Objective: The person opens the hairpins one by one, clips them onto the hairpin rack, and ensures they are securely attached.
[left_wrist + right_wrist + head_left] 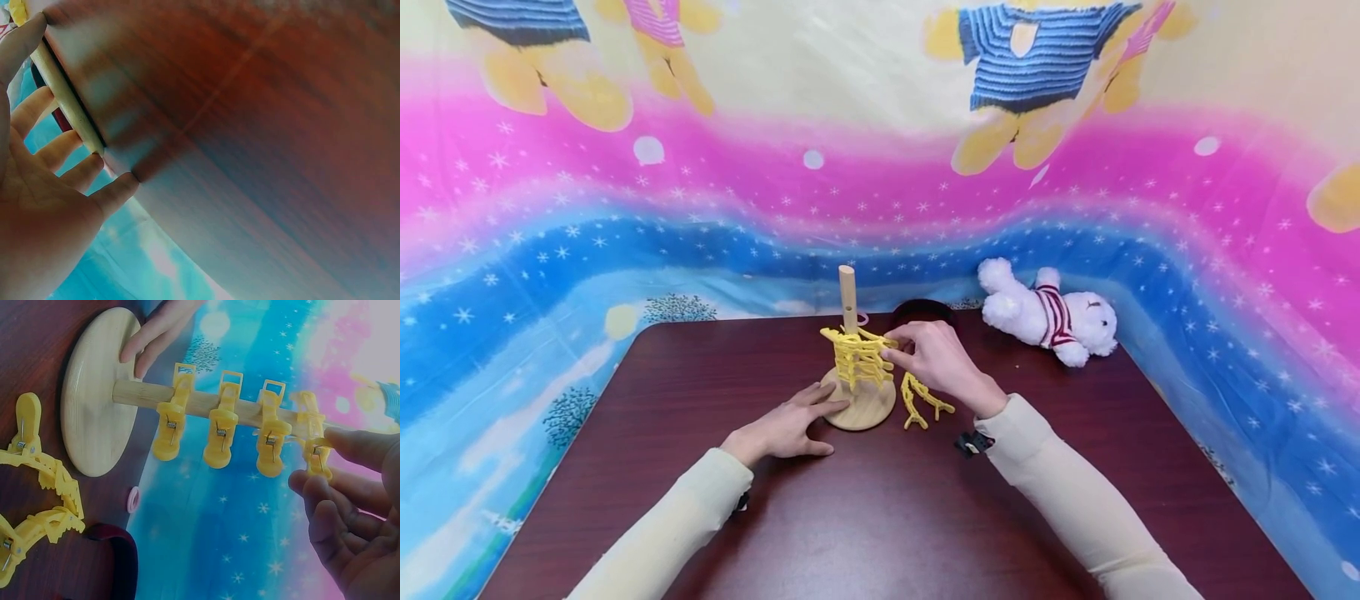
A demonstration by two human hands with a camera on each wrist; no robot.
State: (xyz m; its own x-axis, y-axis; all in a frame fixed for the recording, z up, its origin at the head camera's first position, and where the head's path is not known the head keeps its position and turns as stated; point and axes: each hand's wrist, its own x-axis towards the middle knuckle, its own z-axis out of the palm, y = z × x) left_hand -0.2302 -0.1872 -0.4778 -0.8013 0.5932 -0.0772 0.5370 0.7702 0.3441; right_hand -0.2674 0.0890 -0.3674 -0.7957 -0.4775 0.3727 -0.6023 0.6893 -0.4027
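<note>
A round wooden base [872,410] carries an upright wooden post [847,292]. Several yellow plastic spring clips [859,358] are clamped along that post, one above another. In the right wrist view, my right hand [359,512] pinches the topmost clip [317,450] between thumb and fingers, at the post's upper part. My left hand [786,427] lies at the left of the base, fingers spread, with fingertips on its rim. Loose yellow clips [917,404] with toothed arms lie on the table right of the base; metal springs show on them in the right wrist view.
Behind the post lie a small pink ring [862,319] and a dark curved band [922,308]. A white plush bear [1048,317] in a striped top lies at the back right. A printed cloth [812,192] surrounds the dark wooden table [880,517].
</note>
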